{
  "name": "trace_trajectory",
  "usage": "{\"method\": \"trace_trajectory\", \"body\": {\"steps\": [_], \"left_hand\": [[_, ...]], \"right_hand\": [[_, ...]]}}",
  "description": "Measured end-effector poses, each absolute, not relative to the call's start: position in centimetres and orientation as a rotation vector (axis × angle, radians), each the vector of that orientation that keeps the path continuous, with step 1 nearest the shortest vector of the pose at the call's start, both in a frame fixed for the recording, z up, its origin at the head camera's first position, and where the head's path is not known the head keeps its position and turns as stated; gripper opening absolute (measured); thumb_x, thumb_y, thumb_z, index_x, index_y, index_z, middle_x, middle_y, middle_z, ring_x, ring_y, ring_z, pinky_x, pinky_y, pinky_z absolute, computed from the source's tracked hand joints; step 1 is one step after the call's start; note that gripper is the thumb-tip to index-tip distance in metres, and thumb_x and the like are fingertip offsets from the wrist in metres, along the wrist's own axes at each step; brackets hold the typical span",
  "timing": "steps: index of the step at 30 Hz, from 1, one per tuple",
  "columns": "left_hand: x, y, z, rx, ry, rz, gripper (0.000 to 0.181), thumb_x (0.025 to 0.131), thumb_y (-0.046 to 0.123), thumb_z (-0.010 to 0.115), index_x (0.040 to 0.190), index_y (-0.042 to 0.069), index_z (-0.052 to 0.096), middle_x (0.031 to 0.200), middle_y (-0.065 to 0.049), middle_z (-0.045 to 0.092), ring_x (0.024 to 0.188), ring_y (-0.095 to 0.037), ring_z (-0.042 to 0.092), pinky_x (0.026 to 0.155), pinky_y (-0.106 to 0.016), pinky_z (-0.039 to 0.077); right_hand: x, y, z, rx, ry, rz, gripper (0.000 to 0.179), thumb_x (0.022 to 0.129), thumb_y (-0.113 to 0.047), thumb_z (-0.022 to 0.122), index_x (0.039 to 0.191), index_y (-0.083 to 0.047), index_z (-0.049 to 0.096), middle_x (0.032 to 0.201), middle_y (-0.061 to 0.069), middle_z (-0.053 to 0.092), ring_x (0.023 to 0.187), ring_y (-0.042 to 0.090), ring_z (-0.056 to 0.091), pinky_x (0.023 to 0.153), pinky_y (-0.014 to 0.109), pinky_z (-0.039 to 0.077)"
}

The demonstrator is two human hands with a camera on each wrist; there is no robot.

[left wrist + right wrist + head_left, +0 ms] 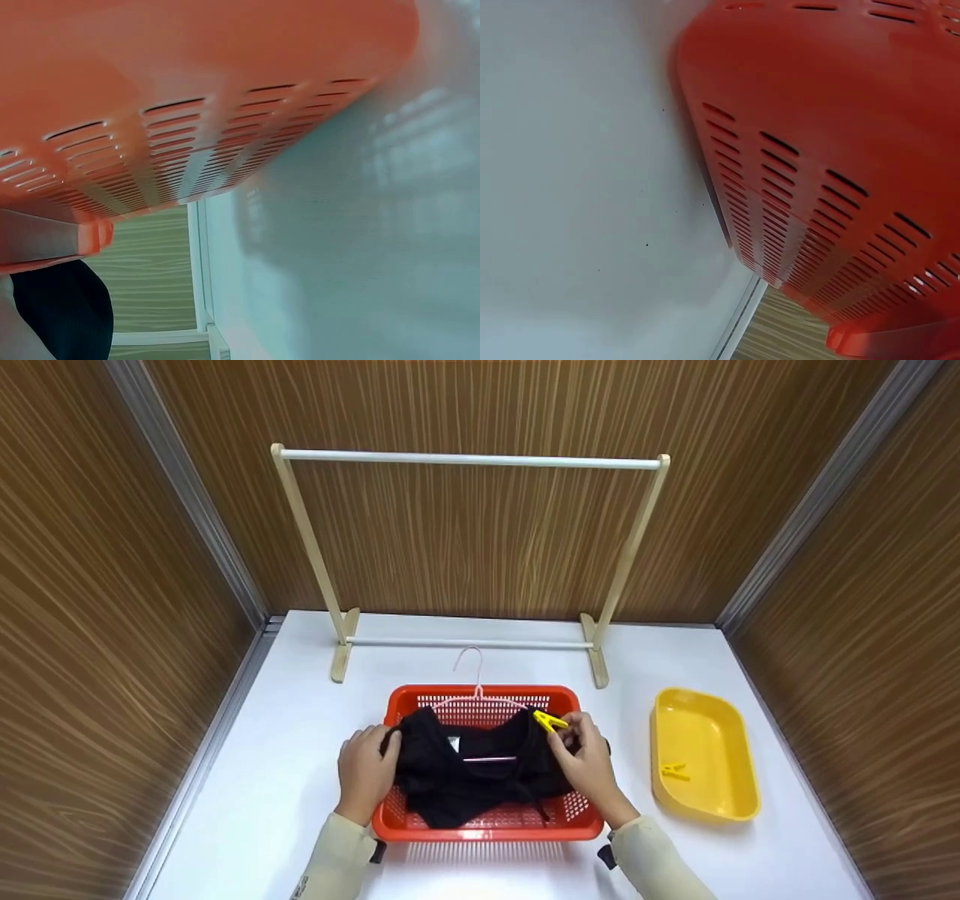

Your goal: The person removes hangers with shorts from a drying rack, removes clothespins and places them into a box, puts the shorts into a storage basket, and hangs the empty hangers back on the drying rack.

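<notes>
A black garment [450,791] with a white label hangs on a pink hanger [478,690] over the red basket [487,835]. At the garment's left shoulder, my left hand [364,769] grips the cloth, thumb in front. My right hand [589,761] is at the other shoulder, its thumb and index finger on the handle end of a yellow clothespin [550,721]. The clothespin's tip meets the garment and hanger there. Both wrist views mostly show the basket's slotted side; black cloth [67,311] appears low in the left wrist view.
Behind the basket stands a clothes rack with a white top bar [472,458] and wooden legs. To the right is a yellow tray [709,750] with another yellow clothespin [676,772] in it. Wood-patterned walls [465,540] enclose the white table [247,780].
</notes>
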State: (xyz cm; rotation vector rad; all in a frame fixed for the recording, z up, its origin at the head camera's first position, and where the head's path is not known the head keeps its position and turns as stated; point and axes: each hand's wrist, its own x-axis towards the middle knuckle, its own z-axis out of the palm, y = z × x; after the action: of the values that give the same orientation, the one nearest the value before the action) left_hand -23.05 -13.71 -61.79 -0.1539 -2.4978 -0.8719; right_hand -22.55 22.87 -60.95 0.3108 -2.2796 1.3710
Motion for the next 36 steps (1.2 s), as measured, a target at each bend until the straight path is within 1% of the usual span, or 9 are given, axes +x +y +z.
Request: {"method": "trace_trajectory", "body": {"steps": [7,14,18,23,26,29,31,33,36], "left_hand": [[-23.0,-13.7,-61.9,-0.149,-2.498,-0.862,0.02,0.101,0.026,0.065,0.089,0.013,0.073,0.077,-0.001,0.066,0.073,-0.024,0.059,0.069,-0.042,0.044],[-22.9,-13.6,-61.8,-0.14,-2.513,-0.89,0.02,0.102,0.027,0.065,0.091,0.011,0.074,0.081,-0.003,0.068,0.075,-0.027,0.061,0.071,-0.045,0.045],[-22.9,-13.6,-61.8,-0.137,-2.522,-0.891,0.021,0.102,0.027,0.065,0.09,0.012,0.073,0.08,-0.002,0.067,0.074,-0.026,0.06,0.07,-0.042,0.044],[-23.1,-13.7,-61.8,-0.135,-2.52,-0.882,0.022,0.102,0.027,0.064,0.089,0.012,0.071,0.079,-0.002,0.066,0.074,-0.026,0.059,0.069,-0.042,0.043],[-23.2,-13.7,-61.6,-0.131,-2.521,-0.885,0.022,0.102,0.027,0.064,0.09,0.011,0.072,0.079,-0.003,0.067,0.075,-0.027,0.06,0.071,-0.043,0.044],[-23.3,-13.7,-61.5,-0.13,-2.529,-0.888,0.022,0.103,0.027,0.064,0.091,0.011,0.072,0.081,-0.004,0.068,0.077,-0.028,0.061,0.072,-0.044,0.045],[-23.3,-13.7,-61.5,-0.132,-2.53,-0.892,0.022,0.103,0.027,0.064,0.091,0.011,0.072,0.082,-0.005,0.069,0.077,-0.028,0.061,0.073,-0.045,0.045],[-23.2,-13.7,-61.5,-0.138,-2.53,-0.894,0.021,0.103,0.026,0.064,0.092,0.01,0.072,0.083,-0.005,0.069,0.078,-0.028,0.061,0.073,-0.045,0.045],[-22.9,-13.6,-61.8,-0.144,-2.526,-0.891,0.021,0.103,0.027,0.064,0.093,0.01,0.073,0.083,-0.005,0.069,0.077,-0.028,0.061,0.073,-0.045,0.045]], "right_hand": [[-22.5,22.9,-61.0,0.298,-2.268,1.394,0.022,0.093,-0.007,0.074,0.109,-0.006,0.059,0.084,-0.003,0.063,0.075,0.011,0.057,0.069,0.024,0.045],[-22.4,22.8,-60.6,0.227,-2.225,1.477,0.022,0.095,-0.002,0.071,0.114,-0.002,0.06,0.092,0.005,0.065,0.085,0.012,0.058,0.077,0.021,0.046],[-22.2,22.8,-60.3,0.197,-2.144,1.548,0.023,0.102,0.003,0.058,0.124,0.009,0.054,0.103,0.016,0.064,0.093,0.015,0.06,0.086,0.017,0.046],[-21.4,22.4,-58.3,0.277,-2.039,1.647,0.029,0.107,0.008,0.038,0.131,0.023,0.041,0.115,0.028,0.059,0.102,0.03,0.063,0.096,0.02,0.048],[-21.1,22.3,-57.3,0.332,-2.016,1.598,0.028,0.106,0.009,0.035,0.13,0.024,0.04,0.116,0.029,0.057,0.104,0.021,0.061,0.098,0.019,0.045],[-21.9,22.7,-58.7,0.304,-2.009,1.512,0.028,0.106,0.008,0.037,0.131,0.02,0.043,0.116,0.026,0.058,0.104,0.017,0.058,0.096,0.016,0.042],[-22.5,23.0,-59.8,0.221,-2.021,1.442,0.027,0.106,0.004,0.04,0.13,0.017,0.046,0.113,0.025,0.06,0.102,0.021,0.059,0.095,0.021,0.042],[-23.1,23.3,-60.8,0.099,-2.054,1.375,0.026,0.108,-0.001,0.043,0.128,0.013,0.048,0.108,0.023,0.062,0.098,0.03,0.059,0.094,0.029,0.044],[-22.9,23.2,-60.8,-0.061,-2.116,1.296,0.025,0.108,-0.009,0.046,0.124,0.01,0.049,0.101,0.023,0.062,0.095,0.034,0.059,0.09,0.043,0.043]]}}
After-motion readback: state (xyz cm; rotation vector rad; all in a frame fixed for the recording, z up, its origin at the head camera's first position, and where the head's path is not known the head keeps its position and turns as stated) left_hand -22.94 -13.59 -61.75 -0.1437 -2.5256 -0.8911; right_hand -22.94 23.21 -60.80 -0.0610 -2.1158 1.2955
